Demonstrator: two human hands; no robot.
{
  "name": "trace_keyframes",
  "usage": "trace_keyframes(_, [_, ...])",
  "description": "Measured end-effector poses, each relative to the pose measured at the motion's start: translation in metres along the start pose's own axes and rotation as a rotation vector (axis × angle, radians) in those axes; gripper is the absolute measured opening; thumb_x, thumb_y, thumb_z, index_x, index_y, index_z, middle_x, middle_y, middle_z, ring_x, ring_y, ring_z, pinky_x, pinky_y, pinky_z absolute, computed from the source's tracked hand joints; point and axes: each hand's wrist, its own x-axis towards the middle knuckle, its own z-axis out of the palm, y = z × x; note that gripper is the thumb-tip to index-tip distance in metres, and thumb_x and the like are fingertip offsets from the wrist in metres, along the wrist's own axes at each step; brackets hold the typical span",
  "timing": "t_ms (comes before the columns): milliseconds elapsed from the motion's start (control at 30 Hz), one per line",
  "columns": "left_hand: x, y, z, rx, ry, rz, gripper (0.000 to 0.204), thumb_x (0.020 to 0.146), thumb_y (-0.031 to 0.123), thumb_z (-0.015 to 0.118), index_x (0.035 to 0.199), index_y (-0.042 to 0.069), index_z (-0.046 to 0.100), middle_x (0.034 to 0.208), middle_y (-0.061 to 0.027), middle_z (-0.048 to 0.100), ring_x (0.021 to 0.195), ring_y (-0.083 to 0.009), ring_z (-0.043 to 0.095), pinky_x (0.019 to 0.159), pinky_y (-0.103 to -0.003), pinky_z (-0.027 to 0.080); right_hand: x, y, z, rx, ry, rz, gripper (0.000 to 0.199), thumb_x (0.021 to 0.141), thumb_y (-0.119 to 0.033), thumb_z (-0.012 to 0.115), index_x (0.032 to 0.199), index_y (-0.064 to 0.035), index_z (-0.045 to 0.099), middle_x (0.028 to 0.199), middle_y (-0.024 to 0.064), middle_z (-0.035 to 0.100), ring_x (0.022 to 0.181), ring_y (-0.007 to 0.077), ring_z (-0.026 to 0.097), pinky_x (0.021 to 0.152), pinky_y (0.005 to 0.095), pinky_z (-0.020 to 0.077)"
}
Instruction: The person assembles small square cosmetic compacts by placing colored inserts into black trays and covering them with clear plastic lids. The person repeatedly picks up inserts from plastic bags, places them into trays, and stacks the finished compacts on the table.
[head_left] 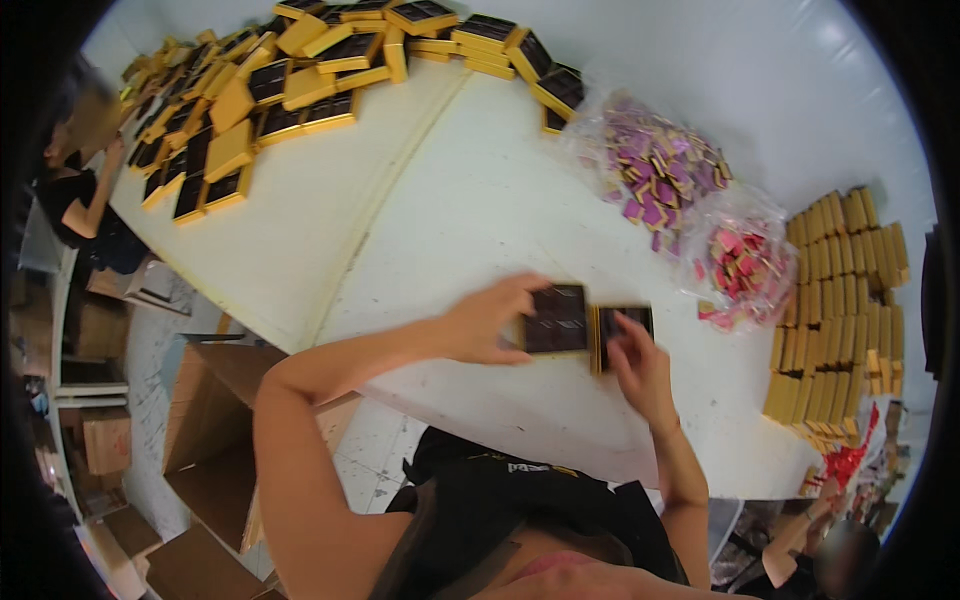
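Note:
A dark square box (558, 320) with gold edges lies flat on the white table in front of me. My left hand (492, 322) grips it from its left side, thumb at the near corner and fingers at the far one. Just right of it is a second dark box (640, 318) with a gold side, partly covered by my right hand (642, 372). The fingers of that hand are bent together over this box. Motion blurs their tips, so I cannot make out whether something small is between them.
Many gold-and-black boxes (230, 148) are heaped at the far left. Plastic bags of purple pieces (655, 165) and pink pieces (740, 262) lie to the right, beside stacked gold boxes (830, 310). An open carton (205, 430) stands below the table's left edge. Other people sit at both sides.

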Motion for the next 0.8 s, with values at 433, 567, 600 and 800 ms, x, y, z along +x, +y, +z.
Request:
trace_keyframes(433, [-0.034, -0.18, -0.235, 1.117, 0.674, -0.759, 0.06, 0.082, 0.036, 0.071, 0.133, 0.009, 0.053, 0.136, -0.0121, 0.051, 0.133, -0.0324, 0.039, 0.112, -0.045, 0.028, -0.106, -0.006, -0.014, -0.176, 0.446, -0.012, 0.035, 0.082, -0.009, 0.069, 0.116, -0.0031, 0.064, 0.116, 0.0139, 0.06, 0.113, 0.0303, 0.054, 0.096, 0.0408, 0.0428])
trace_keyframes(567, [-0.046, -0.117, -0.173, 1.104, 0.544, -0.444, 0.036, 0.081, 0.022, 0.073, 0.116, 0.013, 0.065, 0.109, -0.0073, 0.059, 0.107, -0.0291, 0.052, 0.098, -0.043, 0.038, -0.088, -0.017, -0.01, -0.274, 0.345, -0.087, 0.046, 0.076, -0.01, 0.075, 0.121, -0.0057, 0.063, 0.132, 0.0153, 0.056, 0.129, 0.0394, 0.044, 0.108, 0.0487, 0.0341])
trace_keyframes(600, [-0.053, -0.093, -0.149, 1.059, 0.532, -0.387, 0.035, 0.081, 0.017, 0.073, 0.114, 0.013, 0.066, 0.108, -0.0071, 0.059, 0.104, -0.0288, 0.052, 0.095, -0.041, 0.039, -0.084, -0.013, -0.009, -0.258, 0.349, -0.114, 0.045, 0.076, -0.009, 0.074, 0.12, -0.0058, 0.064, 0.131, 0.0149, 0.057, 0.128, 0.0391, 0.045, 0.108, 0.0482, 0.0352])
trace_keyframes(800, [-0.087, 0.029, -0.048, 0.774, 0.395, -0.317, 0.026, 0.078, 0.004, 0.074, 0.103, 0.012, 0.071, 0.095, -0.0071, 0.06, 0.089, -0.0278, 0.055, 0.079, -0.038, 0.044, -0.09, -0.012, -0.006, -0.251, 0.4, -0.117, 0.035, 0.08, -0.006, 0.072, 0.115, -0.006, 0.067, 0.129, 0.0131, 0.059, 0.127, 0.0346, 0.049, 0.106, 0.0435, 0.0381])
